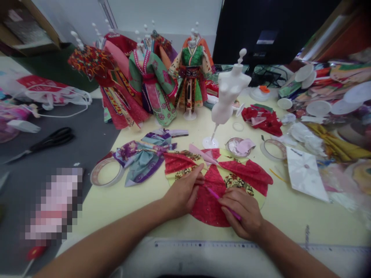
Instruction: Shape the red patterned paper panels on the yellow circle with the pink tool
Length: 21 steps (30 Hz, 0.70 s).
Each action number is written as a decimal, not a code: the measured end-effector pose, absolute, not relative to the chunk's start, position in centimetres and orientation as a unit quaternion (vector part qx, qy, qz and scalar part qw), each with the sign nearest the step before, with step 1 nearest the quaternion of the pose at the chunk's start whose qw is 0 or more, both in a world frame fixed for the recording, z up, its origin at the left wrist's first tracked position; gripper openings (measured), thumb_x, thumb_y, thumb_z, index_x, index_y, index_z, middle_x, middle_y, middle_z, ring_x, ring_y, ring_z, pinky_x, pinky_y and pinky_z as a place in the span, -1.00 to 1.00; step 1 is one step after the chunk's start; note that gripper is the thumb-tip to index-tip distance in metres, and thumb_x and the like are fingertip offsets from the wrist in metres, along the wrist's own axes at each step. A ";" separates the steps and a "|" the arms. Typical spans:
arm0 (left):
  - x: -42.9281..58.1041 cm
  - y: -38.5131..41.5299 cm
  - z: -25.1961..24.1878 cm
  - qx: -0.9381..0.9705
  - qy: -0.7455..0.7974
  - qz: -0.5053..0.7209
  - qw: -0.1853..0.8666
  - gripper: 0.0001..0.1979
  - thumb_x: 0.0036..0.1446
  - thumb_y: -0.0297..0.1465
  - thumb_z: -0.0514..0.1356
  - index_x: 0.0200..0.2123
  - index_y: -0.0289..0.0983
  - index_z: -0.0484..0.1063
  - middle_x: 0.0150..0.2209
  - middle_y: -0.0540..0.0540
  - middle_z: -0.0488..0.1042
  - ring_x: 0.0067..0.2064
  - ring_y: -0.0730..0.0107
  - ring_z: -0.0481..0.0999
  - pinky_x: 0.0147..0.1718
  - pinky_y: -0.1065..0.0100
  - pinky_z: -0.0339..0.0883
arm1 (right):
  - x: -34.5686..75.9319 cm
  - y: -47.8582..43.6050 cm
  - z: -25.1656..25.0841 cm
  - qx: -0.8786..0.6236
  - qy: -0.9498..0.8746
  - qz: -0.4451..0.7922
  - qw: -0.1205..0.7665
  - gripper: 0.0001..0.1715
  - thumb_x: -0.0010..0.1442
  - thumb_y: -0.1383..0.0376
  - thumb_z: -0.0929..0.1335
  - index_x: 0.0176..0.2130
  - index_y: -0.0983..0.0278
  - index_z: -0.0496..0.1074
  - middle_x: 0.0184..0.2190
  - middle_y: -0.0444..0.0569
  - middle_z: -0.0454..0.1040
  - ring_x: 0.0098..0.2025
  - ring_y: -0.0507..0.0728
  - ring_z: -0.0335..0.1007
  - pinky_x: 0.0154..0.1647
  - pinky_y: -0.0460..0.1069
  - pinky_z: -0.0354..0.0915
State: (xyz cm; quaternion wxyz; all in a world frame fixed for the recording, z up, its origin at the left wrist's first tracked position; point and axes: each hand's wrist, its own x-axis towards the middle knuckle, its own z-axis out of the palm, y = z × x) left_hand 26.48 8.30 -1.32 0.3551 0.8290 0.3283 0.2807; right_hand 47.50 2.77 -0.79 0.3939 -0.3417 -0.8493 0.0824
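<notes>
A round pleated skirt piece of red and yellow patterned paper (246,173) lies flat on the pale yellow table (136,200). My left hand (182,193) presses on its left half, fingers bent and pinched at a fold. My right hand (243,212) rests on its lower right part and grips a thin pink stick (213,192) whose tip points at the centre of the piece. A bare white doll mannequin (228,92) stands on its stand just behind the skirt.
Several dressed paper-costume dolls (153,77) stand at the back. A folded blue-purple garment (142,158) and a tape roll (106,172) lie left. Black scissors (49,141) rest on the grey mat. Another tape roll (272,148), a white sheet (305,173) and paper scraps crowd the right. A ruler (232,244) runs along the near edge.
</notes>
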 end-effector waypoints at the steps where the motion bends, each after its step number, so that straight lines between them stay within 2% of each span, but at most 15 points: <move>1: 26.4 8.4 -1.4 0.811 0.334 0.285 0.387 -0.32 0.11 -0.60 -0.05 0.24 -0.18 -0.29 -0.08 -0.17 0.37 -0.11 0.37 0.46 -0.07 0.24 0.32 | 47.5 2.8 -0.8 -0.343 -0.849 0.083 0.393 -0.70 0.04 0.51 0.28 -0.17 0.37 0.33 -0.38 0.03 0.39 -0.28 0.10 0.33 -0.24 0.07 0.34; 7: 26.5 8.4 -1.8 0.723 0.344 0.318 0.508 -0.35 0.15 -0.59 -0.07 0.23 -0.13 -0.30 -0.09 -0.13 0.34 -0.12 0.44 0.47 -0.06 0.29 0.31 | 47.6 2.7 -0.8 -0.345 -0.849 0.085 0.392 -0.69 0.04 0.51 0.28 -0.15 0.37 0.33 -0.37 0.04 0.39 -0.28 0.10 0.33 -0.24 0.07 0.34; 14: 26.4 8.4 -2.0 0.709 0.349 0.340 0.510 -0.38 0.15 -0.59 -0.06 0.23 -0.16 -0.22 -0.09 -0.15 0.35 -0.10 0.41 0.47 -0.05 0.29 0.31 | 47.3 2.9 -1.0 -0.353 -0.853 0.073 0.378 -0.71 0.07 0.49 0.28 -0.15 0.37 0.34 -0.36 0.04 0.40 -0.27 0.09 0.34 -0.24 0.05 0.34; 21: 26.5 8.3 -2.0 0.725 0.347 0.334 0.492 -0.37 0.15 -0.59 -0.07 0.24 -0.16 -0.26 -0.08 -0.16 0.36 -0.12 0.40 0.48 -0.07 0.26 0.33 | 47.1 3.1 -1.1 -0.359 -0.849 0.078 0.380 -0.72 0.08 0.49 0.27 -0.15 0.36 0.35 -0.36 0.04 0.40 -0.28 0.09 0.34 -0.24 0.06 0.34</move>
